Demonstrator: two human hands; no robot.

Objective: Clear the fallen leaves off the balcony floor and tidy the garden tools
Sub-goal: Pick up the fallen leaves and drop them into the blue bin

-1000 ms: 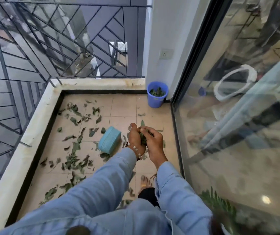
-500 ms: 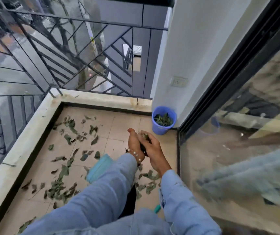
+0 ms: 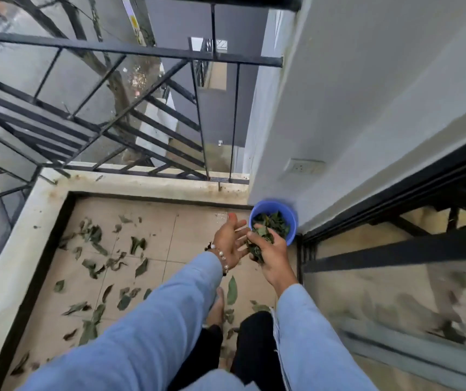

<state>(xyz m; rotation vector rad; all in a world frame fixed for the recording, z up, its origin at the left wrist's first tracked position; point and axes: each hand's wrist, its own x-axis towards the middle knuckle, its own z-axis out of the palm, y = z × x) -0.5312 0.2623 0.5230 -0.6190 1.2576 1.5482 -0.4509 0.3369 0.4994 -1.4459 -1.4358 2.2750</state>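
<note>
The right hand (image 3: 272, 253) is curled around a bunch of green leaves (image 3: 260, 241), held at the near rim of the blue bucket (image 3: 289, 218), apparently so they can be dropped in. The left hand (image 3: 230, 241), palm up with fingers spread, is kept just beside the bucket, holding nothing, probably to catch strays. Many fallen leaves (image 3: 108, 261) are scattered on the floor tiles (image 3: 189, 230), left of the bucket and nearer the person.

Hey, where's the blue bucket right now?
In the head view, the blue bucket stands on the floor in the balcony's far right corner, against the white wall, just beyond the right hand gripping a bunch of leaves.
</note>
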